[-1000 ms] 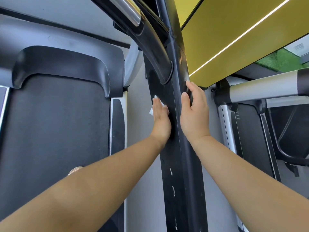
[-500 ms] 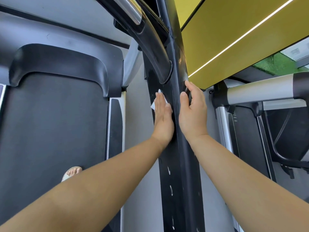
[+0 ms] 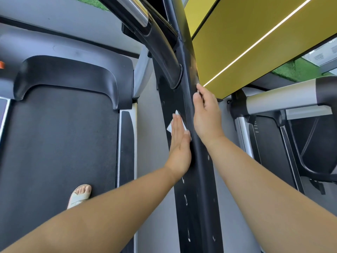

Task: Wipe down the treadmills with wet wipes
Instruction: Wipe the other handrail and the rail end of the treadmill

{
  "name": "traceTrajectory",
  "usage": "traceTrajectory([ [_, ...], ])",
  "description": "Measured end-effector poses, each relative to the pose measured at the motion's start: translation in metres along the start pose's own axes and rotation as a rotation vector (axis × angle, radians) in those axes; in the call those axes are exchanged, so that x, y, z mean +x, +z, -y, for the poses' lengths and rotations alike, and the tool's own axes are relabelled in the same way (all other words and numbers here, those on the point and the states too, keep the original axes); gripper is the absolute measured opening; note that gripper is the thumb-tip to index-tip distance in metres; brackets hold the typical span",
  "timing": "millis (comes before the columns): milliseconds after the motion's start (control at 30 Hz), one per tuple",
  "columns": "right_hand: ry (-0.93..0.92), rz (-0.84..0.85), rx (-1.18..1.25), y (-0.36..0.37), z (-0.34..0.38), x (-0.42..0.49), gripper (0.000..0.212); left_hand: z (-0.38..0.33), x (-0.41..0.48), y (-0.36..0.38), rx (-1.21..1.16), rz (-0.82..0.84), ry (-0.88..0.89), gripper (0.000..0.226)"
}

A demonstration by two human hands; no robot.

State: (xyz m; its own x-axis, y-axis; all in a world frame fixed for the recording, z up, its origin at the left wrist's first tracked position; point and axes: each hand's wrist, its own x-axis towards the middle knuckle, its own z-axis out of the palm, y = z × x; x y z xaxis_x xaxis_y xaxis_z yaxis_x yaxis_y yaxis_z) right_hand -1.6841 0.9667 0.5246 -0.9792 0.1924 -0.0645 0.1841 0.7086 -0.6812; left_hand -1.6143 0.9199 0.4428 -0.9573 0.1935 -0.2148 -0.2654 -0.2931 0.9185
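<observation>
Grey gym floor (image 3: 151, 152), with a wipe (image 3: 170, 127) held flat on a treadmill post (image 3: 198, 207).
At left a sandalled foot (image 3: 80, 195) stood on the belt (image 3: 54, 143). Left hand (image 3: 179, 148) lay flat, fingers straight, pressing the wipe against the post's left face. Right hand (image 3: 207, 117) rested on the post's right edge, fingers partly hidden; its grip could not be told.

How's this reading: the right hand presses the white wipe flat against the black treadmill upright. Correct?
Not quite. The head view shows the left hand pressing the white wipe flat against the black treadmill upright; the right hand touches its far edge.
</observation>
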Motion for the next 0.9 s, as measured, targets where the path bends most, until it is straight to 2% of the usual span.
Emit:
traceTrajectory([
  [100, 0.093, 0.003, 0.124, -0.014, -0.005, -0.012, 0.043, 0.016, -0.034, 0.006, -0.022, 0.08, -0.048, 0.049],
  [267, 0.22, 0.02, 0.026, -0.024, -0.032, -0.054, 0.05, 0.002, -0.014, 0.001, -0.014, 0.015, -0.11, 0.05],
  [400, 0.22, 0.03, -0.014, -0.012, -0.039, -0.065, 0.051, -0.007, 0.006, -0.002, -0.005, -0.055, -0.136, 0.051],
  [600, 0.201, -0.029, -0.031, -0.01, -0.038, -0.066, 0.044, 0.01, -0.026, 0.012, -0.01, -0.032, -0.116, 0.05],
  [733, 0.184, -0.034, -0.039, -0.008, -0.039, -0.066, 0.043, -0.002, 0.02, -0.003, -0.024, -0.079, -0.121, 0.06],
  [833, 0.187, -0.039, -0.052, -0.007, -0.04, -0.064, 0.043, 0.006, 0.031, -0.004, -0.045, -0.113, -0.14, 0.059],
  [900, 0.183, -0.032, -0.063, -0.008, -0.041, -0.064, 0.043, 0.016, 0.013, 0.002, -0.069, -0.08, -0.165, 0.082],
])
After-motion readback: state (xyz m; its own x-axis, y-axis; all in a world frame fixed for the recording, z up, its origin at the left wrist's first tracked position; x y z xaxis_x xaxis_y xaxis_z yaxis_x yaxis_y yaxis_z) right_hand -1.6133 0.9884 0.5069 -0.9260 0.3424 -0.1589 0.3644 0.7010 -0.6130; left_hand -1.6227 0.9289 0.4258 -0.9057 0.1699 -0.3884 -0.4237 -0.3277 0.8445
